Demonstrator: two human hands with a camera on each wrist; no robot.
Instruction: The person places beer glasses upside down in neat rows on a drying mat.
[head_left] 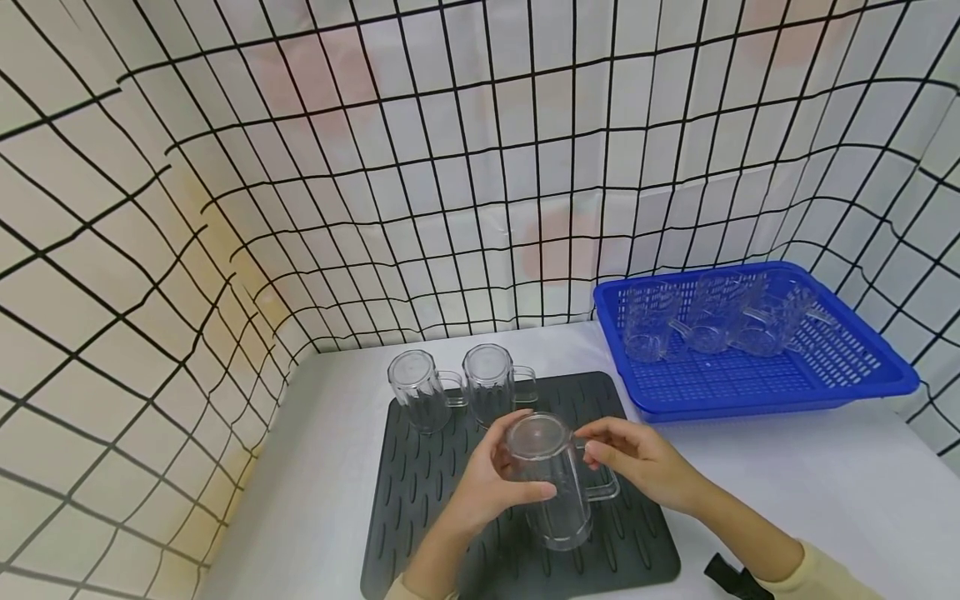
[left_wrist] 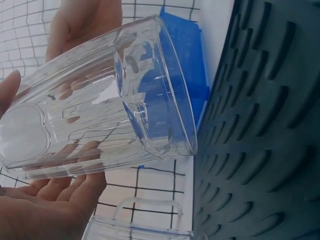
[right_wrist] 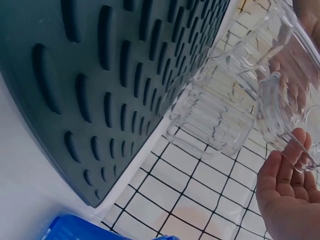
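Observation:
A clear glass mug [head_left: 558, 512] stands base up, slightly tilted, over the dark drying mat [head_left: 420, 508]. My left hand [head_left: 483, 487] grips its side near the base, thumb across the front and fingers behind. On the other side, my right hand [head_left: 648, 462] pinches the handle near its upper end, as the right wrist view shows at the handle [right_wrist: 272, 95]. In the left wrist view the mug's rim [left_wrist: 175, 90] appears close to the mat; whether they touch I cannot tell. Two more upturned glass mugs [head_left: 423, 400] [head_left: 489, 387] stand on the mat's far left part, handles pointing right.
A blue plastic basket [head_left: 757, 408] sits at the back right, with several clear glass mugs [head_left: 708, 325] inside. Black wire grid panels [head_left: 465, 200] backed by white sheets enclose the white table [head_left: 300, 467] at the back and sides. A black strap [head_left: 735, 577] shows near the right wrist.

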